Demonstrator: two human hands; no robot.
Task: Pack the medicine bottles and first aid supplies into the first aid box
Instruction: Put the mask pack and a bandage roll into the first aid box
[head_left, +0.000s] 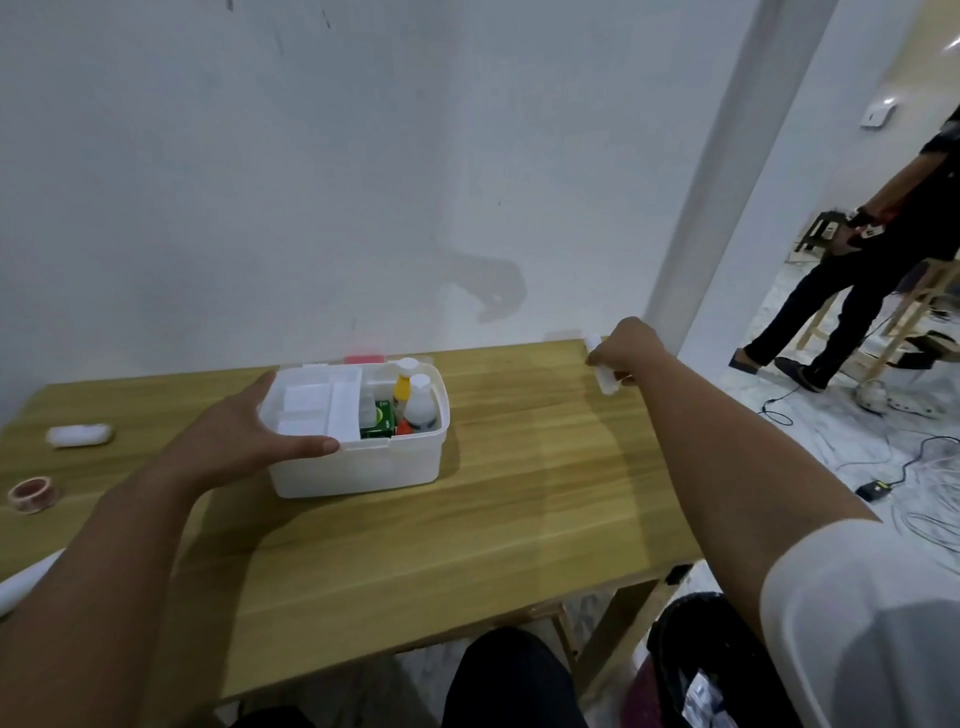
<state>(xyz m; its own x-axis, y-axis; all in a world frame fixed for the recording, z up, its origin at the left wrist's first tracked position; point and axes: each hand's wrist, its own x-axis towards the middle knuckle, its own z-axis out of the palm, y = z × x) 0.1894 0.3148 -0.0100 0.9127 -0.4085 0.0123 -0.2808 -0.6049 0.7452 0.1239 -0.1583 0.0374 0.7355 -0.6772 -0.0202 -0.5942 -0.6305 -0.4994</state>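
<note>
Now, left hand (244, 434) open vs first aid box (358, 447) side, right hand (626, 353) grips white bottle (602, 371) at table (519, 493) far edge

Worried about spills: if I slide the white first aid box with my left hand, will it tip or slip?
The first aid box looks low and wide, so probably it won't tip. Its smooth plastic may glide easily on the wooden table. The upright bottles inside could topple.

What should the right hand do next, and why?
Probably carry the white bottle that the right hand grips at the table's far right corner over to the box. The left hand steadies the box, and bottles already stand in its right side.
</note>
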